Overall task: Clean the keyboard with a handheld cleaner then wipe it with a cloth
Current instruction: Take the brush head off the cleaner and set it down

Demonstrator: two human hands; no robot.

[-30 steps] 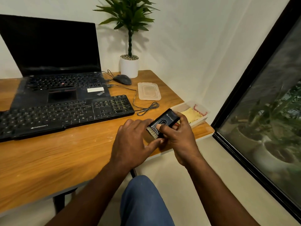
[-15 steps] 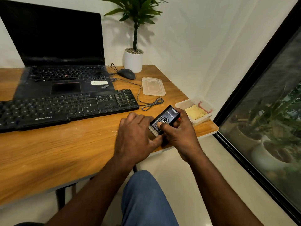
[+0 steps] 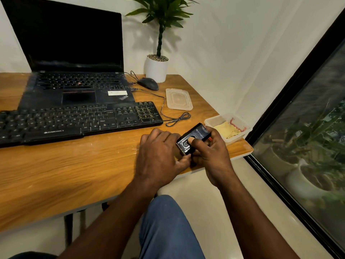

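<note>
Left hand: the left hand [image 3: 160,154] curls its fingers over the near end of the black box-shaped handheld cleaner [image 3: 192,139], with the thumb tucked under that corner. The working end is hidden beneath the hand, so I cannot tell if any bristles are out.
Right hand: the right hand [image 3: 211,156] grips the far half of the cleaner, its thumb pressing the oval switch on top.
Cleaner's place: it is held just above the front right edge of the orange-brown wooden table [image 3: 56,165], well apart from the keys.
Drop risk: a thumb slip on the switch would likely send the cleaner to the floor, not the tabletop.
Keyboard: cleaning of the long black wired keyboard [image 3: 80,120] looks not yet begun. Its back edge touches the open black laptop [image 3: 74,86], so swept dust could land on the laptop's keys.
Cable: the looped dark cable [image 3: 177,118] lies between the keyboard and the hands, and a brushing stroke could snag it.
Cloth: the crumpled yellow cloth [image 3: 226,130] sits in a clear rectangular plastic tub [image 3: 212,119] at the table's corner. A careless reach could knock the tub off.
</note>
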